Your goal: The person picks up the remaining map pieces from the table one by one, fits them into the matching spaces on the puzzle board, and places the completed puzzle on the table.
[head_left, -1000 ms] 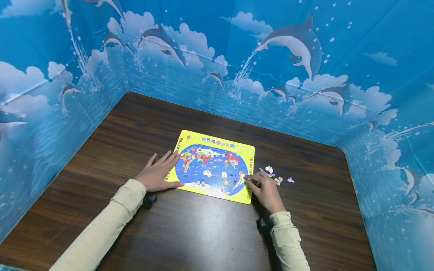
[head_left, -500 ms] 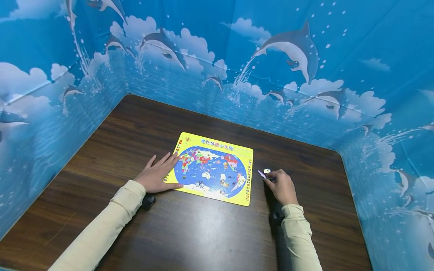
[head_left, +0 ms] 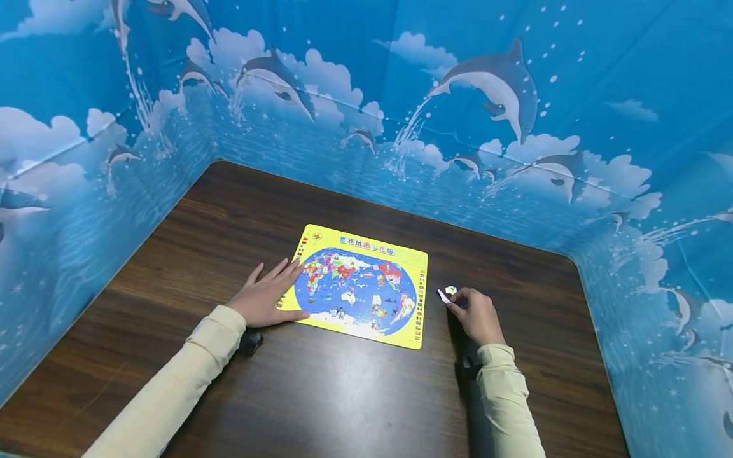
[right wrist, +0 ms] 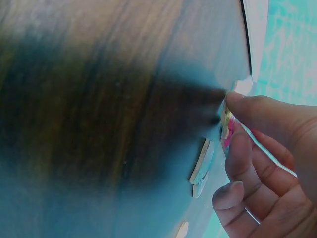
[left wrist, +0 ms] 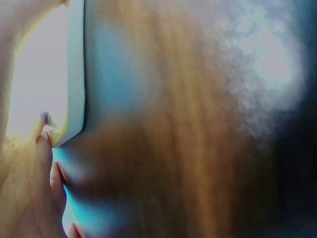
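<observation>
A yellow-bordered world map puzzle board (head_left: 372,337) lies flat in the head view, with Chinese lettering along its top. My left hand (head_left: 266,296) rests spread on its left edge, fingers straight; the left wrist view shows this hand (left wrist: 25,183) beside the board's pale edge (left wrist: 75,74). Right of the board, my right hand (head_left: 480,315) pinches a small puzzle piece at the tabletop. Seen from the right wrist, the multicoloured puzzle piece (right wrist: 228,130) sits between thumb and fingers. A lilac piece (head_left: 443,296) and a white piece (head_left: 451,290) show at the fingertips.
Several loose pieces (right wrist: 202,161) lie on the table under the right hand in the right wrist view. The dark wooden table (head_left: 355,394) is bordered by a blue dolphin-print curtain (head_left: 343,127) at the back and sides.
My right hand has left the board's right edge and moved right to the loose pieces, which it now partly covers. The lilac piece has shifted slightly. My left hand stays put.
</observation>
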`<state>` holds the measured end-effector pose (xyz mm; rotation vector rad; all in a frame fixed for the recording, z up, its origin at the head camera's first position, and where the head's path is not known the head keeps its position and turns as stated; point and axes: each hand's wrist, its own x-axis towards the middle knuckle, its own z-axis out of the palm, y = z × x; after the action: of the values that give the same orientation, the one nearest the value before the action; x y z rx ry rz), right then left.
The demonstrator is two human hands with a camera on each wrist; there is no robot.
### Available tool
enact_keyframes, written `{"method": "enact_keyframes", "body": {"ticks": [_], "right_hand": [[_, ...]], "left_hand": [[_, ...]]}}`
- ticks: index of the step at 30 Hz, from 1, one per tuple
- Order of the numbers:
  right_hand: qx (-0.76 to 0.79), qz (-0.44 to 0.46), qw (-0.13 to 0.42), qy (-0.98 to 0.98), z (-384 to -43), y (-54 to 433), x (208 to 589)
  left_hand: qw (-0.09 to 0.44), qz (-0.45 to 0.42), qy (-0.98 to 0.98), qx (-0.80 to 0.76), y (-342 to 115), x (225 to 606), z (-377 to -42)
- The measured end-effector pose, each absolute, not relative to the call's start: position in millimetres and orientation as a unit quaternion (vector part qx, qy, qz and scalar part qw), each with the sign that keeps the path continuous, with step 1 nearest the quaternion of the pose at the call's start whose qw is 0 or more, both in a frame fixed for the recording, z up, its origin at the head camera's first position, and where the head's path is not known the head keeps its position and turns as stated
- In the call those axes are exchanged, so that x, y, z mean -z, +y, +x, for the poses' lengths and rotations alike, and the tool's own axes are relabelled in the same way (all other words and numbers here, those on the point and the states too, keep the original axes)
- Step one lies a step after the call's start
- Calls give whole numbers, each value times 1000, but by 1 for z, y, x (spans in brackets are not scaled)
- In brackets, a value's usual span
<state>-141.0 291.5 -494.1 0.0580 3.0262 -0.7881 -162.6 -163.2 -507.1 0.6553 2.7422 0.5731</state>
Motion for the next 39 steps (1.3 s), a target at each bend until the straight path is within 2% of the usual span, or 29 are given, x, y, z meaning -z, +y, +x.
{"method": "enact_keyframes", "body": {"ticks": [17,31,39], "right_hand": [[256,-31,-6,966,-137,294,498],[409,53,-45,910,-128,281,481],[443,42,-37,895,-126,273,479]], "left_hand": [[134,230,944,-196,-162,505,-161],[139,223,945,-194,-165,511,-165],[140,223,945,-193,-164,508,-165]]}}
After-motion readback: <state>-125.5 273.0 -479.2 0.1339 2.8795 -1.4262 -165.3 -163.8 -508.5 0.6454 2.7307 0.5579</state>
